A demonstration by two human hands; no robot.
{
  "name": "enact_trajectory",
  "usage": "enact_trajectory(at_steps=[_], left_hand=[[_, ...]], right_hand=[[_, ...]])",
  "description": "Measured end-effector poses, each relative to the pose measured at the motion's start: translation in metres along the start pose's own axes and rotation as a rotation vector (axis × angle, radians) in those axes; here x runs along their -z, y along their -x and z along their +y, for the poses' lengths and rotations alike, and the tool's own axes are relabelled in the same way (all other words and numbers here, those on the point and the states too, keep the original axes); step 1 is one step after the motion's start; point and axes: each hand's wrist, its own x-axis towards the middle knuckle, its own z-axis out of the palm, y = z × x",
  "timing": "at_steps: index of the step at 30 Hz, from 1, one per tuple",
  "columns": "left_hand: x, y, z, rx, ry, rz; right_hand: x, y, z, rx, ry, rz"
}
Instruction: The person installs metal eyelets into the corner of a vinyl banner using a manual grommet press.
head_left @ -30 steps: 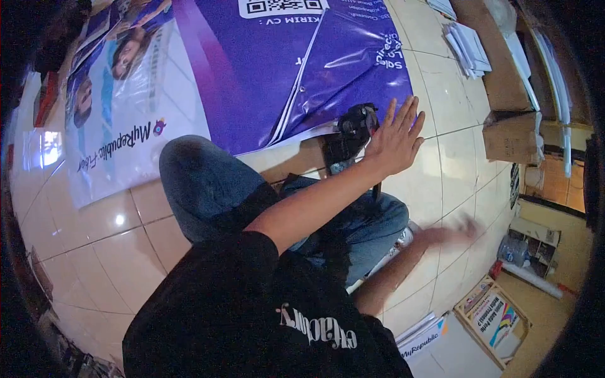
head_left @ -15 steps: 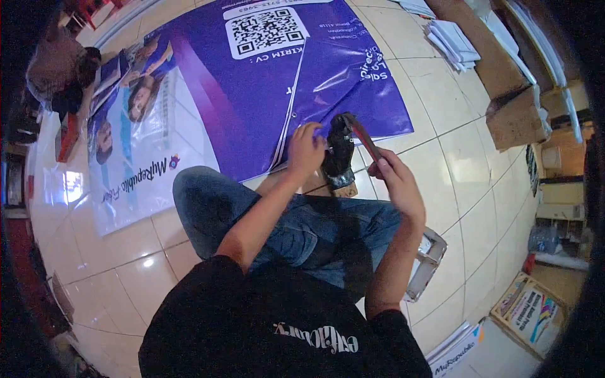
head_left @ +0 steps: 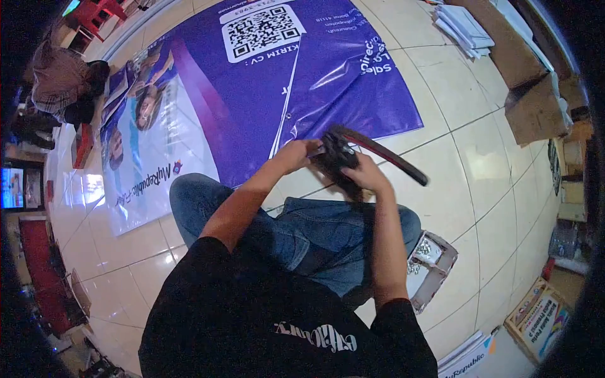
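Observation:
Just beyond my crossed legs stands a black hand-press tool [head_left: 338, 151] with a long dark lever [head_left: 394, 159] that points to the right. My right hand [head_left: 367, 174] is closed around the tool's body, below the lever. At the tool's left side, my left hand [head_left: 300, 155] has its fingers pressed together by the banner's edge; what they hold is too small to make out. The purple and white banner [head_left: 252, 94] lies on the floor ahead, its near edge reaching the tool.
By my right knee is a box of small metal rings [head_left: 438, 268]. Stacked papers [head_left: 463, 30] and a cardboard box [head_left: 539, 110] lie at the upper right. Another person [head_left: 63, 82] is at the upper left. A wooden-framed sign [head_left: 539, 318] rests at the lower right.
My right hand has left the lever's end and closed on the tool's body. The lever has swung outward to the right. My left hand has moved slightly down and left.

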Motion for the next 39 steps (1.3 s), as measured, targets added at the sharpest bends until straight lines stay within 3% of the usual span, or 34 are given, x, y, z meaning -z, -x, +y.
enact_trajectory(at_steps=[1,2,3,5,7,11,16,18,20,22,24,25,26,28,29,30,31,32,33,34,35,36,38,39], left_hand=[[-0.013,-0.004,-0.017,-0.105,0.035,0.068],[-0.027,-0.006,-0.034,-0.224,-0.09,0.238],[-0.026,-0.007,-0.032,-0.214,-0.086,0.239],[-0.026,-0.014,-0.016,-0.126,-0.269,0.175],[-0.043,-0.033,-0.011,-0.053,-0.367,0.084],[-0.062,-0.076,0.018,-0.219,-0.526,0.303],[-0.066,-0.144,0.059,-0.182,-0.529,0.394],[-0.043,-0.163,0.07,0.033,-0.281,0.277],[-0.01,-0.166,0.066,0.303,-0.036,0.37],[-0.01,-0.178,0.004,0.209,0.335,0.783],[0.038,-0.156,-0.023,0.425,0.524,0.809],[0.037,-0.167,-0.077,0.438,0.622,0.868],[0.055,-0.152,-0.089,0.511,0.769,0.887],[0.063,-0.134,-0.131,0.552,1.404,0.969],[0.06,-0.129,-0.151,0.627,1.318,1.023],[0.054,-0.122,-0.178,0.678,0.985,0.954],[0.057,-0.115,-0.181,0.673,0.699,1.037],[0.057,-0.104,-0.171,0.659,0.41,1.101],[0.065,-0.088,-0.137,0.575,0.504,1.127],[0.072,-0.069,-0.098,0.495,0.597,1.152],[0.064,-0.054,-0.076,0.429,0.565,1.093],[0.051,-0.041,-0.056,0.365,0.532,1.039],[0.016,-0.017,-0.009,0.342,0.546,0.742],[-0.005,-0.013,0.005,0.353,0.53,0.526]], right_hand=[[0.013,0.01,-0.008,0.0,-0.107,-0.067],[0.025,0.015,0.005,0.076,0.039,-0.11],[0.032,0.024,0.022,0.103,0.083,-0.102],[0.039,0.051,0.033,-0.155,-0.11,-0.06],[0.04,0.067,0.06,-0.151,-0.02,0.012],[0.041,0.07,0.056,-0.144,0.075,0.071],[0.044,0.067,0.042,-0.211,-0.023,0.022],[0.045,0.068,0.055,-0.174,-0.088,0.001],[0.043,0.068,0.059,-0.172,-0.047,0.014],[0.041,0.071,0.065,-0.179,-0.015,0.047],[0.044,0.071,0.071,-0.187,0.082,-0.012],[0.047,0.07,0.064,-0.196,0.079,0.0],[0.049,0.068,0.049,-0.206,0.075,-0.022],[0.044,0.067,0.033,-0.221,0.077,-0.034],[0.041,0.069,0.028,-0.106,-0.082,0.076],[0.043,0.077,0.021,-0.054,-0.156,0.139],[0.045,0.085,0.013,0.003,-0.228,0.198],[0.051,0.105,-0.01,-0.105,0.017,0.398],[0.051,0.127,-0.029,-0.217,0.264,0.589],[0.056,0.158,-0.032,-0.397,0.139,0.551],[0.064,0.198,-0.028,-0.572,0.014,0.505],[0.058,0.238,-0.012,-0.583,0.076,0.542],[0.046,0.311,0.021,-0.787,0.119,0.409],[0.038,0.333,0.038,-0.9,-0.03,0.245]])
